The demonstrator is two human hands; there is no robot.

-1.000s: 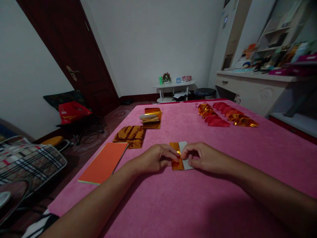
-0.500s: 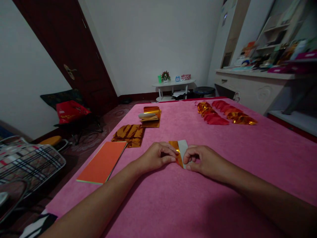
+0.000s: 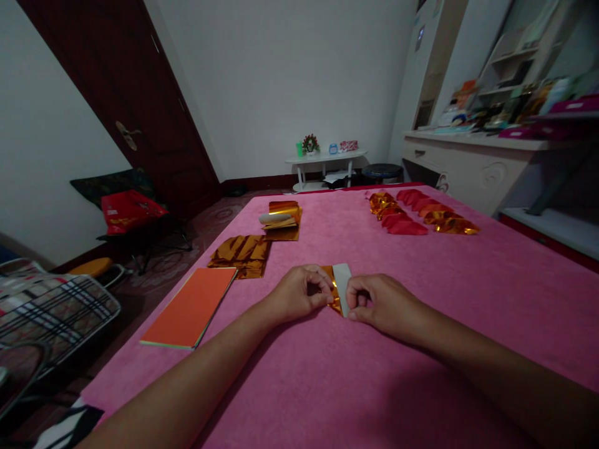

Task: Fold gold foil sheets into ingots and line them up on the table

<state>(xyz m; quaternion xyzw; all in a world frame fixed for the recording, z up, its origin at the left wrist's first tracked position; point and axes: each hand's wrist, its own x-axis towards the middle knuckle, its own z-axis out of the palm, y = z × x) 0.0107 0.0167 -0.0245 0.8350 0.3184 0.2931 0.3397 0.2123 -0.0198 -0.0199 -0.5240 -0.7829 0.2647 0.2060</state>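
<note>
A small sheet of gold foil paper (image 3: 343, 280) with a pale backing lies between my hands on the pink cloth (image 3: 299, 386). Its left part shows shiny gold, its right part the grey-white side, as if folded. My left hand (image 3: 304, 290) pinches the gold edge between thumb and fingers. At the pale right edge, my right hand (image 3: 377, 302) grips the paper with thumb and curled fingers. Left of my hands are a stack of orange paper (image 3: 191, 305), a pile of creased gold foil sheets (image 3: 241, 254) and another gold foil stack (image 3: 285, 232) with a curled top sheet.
Folded red foil pieces (image 3: 405, 225) and gold foil pieces (image 3: 452, 223) lie in rows at the far right of the table. Beyond stands a white side table (image 3: 327, 158) with a small plant. A white dresser (image 3: 468, 165) is on the right, a chair with a red bag (image 3: 131, 212) on the left.
My fingers have shifted slightly on the foil paper; the right hand's fingers are curled closer on its pale edge. The whole view has moved a little.
</note>
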